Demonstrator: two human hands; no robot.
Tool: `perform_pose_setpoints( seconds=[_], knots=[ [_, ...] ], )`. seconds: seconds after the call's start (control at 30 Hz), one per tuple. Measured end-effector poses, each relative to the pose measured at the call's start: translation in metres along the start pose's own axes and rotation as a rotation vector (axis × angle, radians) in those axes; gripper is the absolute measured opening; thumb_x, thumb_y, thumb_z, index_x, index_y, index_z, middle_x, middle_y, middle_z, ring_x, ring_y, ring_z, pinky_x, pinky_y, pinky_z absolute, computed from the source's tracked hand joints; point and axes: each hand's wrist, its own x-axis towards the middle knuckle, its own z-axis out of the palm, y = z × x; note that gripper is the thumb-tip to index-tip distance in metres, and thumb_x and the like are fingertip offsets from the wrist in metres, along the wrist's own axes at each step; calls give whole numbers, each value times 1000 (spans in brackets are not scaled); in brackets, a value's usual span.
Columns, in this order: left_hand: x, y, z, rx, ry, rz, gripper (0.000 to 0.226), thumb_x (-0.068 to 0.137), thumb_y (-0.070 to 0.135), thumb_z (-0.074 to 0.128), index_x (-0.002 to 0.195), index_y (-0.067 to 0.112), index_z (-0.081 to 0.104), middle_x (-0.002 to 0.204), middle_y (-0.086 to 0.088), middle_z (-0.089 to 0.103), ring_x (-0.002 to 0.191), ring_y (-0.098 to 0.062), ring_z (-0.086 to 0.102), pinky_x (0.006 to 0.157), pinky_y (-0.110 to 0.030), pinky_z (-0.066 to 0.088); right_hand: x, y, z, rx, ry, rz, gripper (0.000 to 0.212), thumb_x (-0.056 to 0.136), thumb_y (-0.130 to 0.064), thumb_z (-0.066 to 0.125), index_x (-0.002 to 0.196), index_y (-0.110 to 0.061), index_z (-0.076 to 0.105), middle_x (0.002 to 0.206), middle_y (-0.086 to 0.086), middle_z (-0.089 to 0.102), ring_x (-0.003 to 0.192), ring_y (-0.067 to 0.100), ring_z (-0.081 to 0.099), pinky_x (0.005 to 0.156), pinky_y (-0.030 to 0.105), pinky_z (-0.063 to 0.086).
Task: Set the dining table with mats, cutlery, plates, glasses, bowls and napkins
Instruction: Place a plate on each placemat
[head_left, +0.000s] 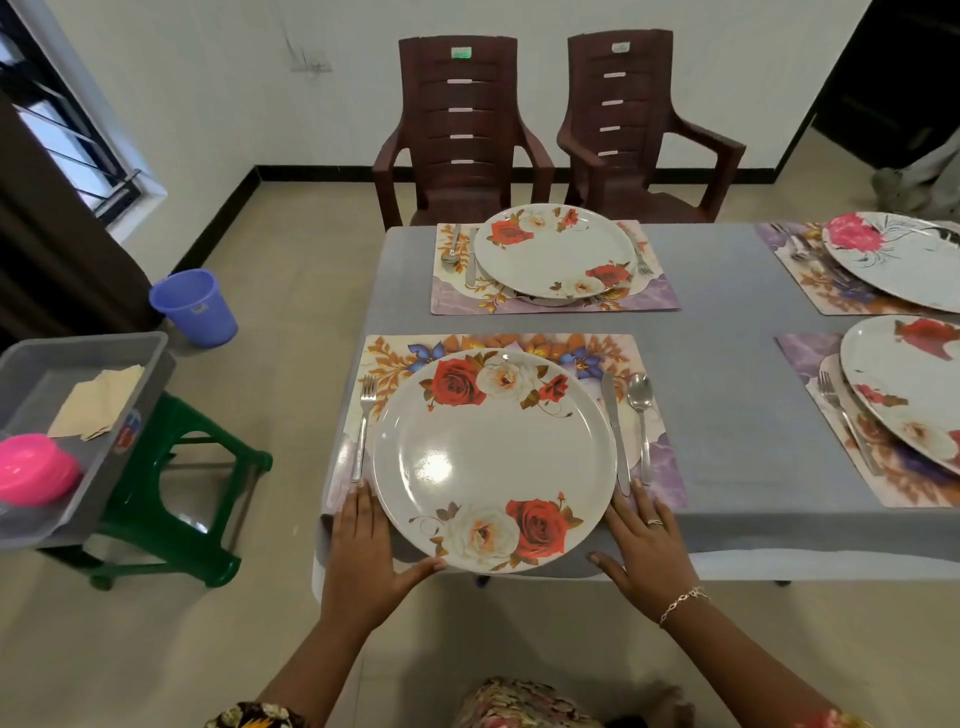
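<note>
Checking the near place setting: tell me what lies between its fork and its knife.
The rose plate lies there on the mat, between fork and knife, shown in the head view.

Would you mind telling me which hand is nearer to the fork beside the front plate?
Left. The left hand lies right at the handle end of the fork, left of the plate; the right hand is across the plate, by the knife.

The right edge cut off the far right plate (893, 260) and the near right plate (906, 387). The left edge cut the pink bowls (31, 467) and grey tub (78, 353). The far plate (553, 249) hid most of a fork (644, 266). The chair label (461, 52) was unreadable.
</note>
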Motion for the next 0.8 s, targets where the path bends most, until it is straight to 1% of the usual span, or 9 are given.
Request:
perform_pose_setpoints(
  seconds=[0.1,0.17,0.23,0.3,0.4,0.47,0.53,0.67,0.8],
  knots=[
    [-1,2,-1,14,-6,12,125,61,96,17,149,6,19,156,-12,16,142,-18,5,115,-37,8,-2,-2,1,15,30,1,71,90,-63,2,146,-23,19,142,3,42,137,24,15,110,37,3],
    [-1,1,-1,17,-9,11,124,62,95,18,148,5,20,155,-13,17,142,-20,7,115,-39,10,-4,-1,3,10,76,-7,70,90,-63,2,149,-25,7,143,1,35,143,24,0,110,37,3],
    [-2,1,0,13,-10,8,125,62,95,18,148,5,19,155,-13,18,142,-20,7,115,-39,11,-4,-1,2,1,98,-5,70,90,-62,2,146,-23,19,142,-1,33,144,20,-12,110,36,2],
    [-2,1,0,14,-10,5,126,61,96,17,148,6,19,155,-13,18,142,-20,6,114,-39,11,-4,-1,1,4,102,-5,70,91,-62,3,142,-21,25,141,-1,34,143,18,-14,110,36,2],
    [-1,2,0,2,3,10,126,61,96,17,148,5,20,155,-13,18,142,-21,7,114,-39,12,-4,-2,-1,10,78,-11,67,92,-61,4,143,-23,24,141,0,38,144,23,-3,110,35,3],
    [0,1,1,-3,-6,20,125,62,96,18,148,5,20,155,-13,17,143,-23,8,114,-39,11,-4,-2,-3,12,37,-7,67,92,-61,5,138,-20,33,138,2,46,138,25,21,110,34,4],
    [-1,0,3,2,-17,24,125,63,95,19,148,4,19,156,-13,16,144,-24,8,115,-40,12,-4,-3,-4,19,25,-1,67,92,-60,5,135,-18,35,135,4,51,129,29,36,110,34,4],
    [-2,-1,4,-3,-41,7,121,66,93,24,147,4,23,154,-14,21,143,-24,14,113,-41,18,-4,-5,-3,51,32,7,66,93,-60,7,135,-18,35,135,5,51,124,36,46,109,34,5],
    [-2,-1,5,10,-52,4,117,68,90,27,146,3,28,152,-16,27,141,-26,20,111,-43,23,-6,-6,-3,48,72,-12,65,93,-59,8,134,-18,36,136,4,48,125,33,42,111,34,5]
  ],
)
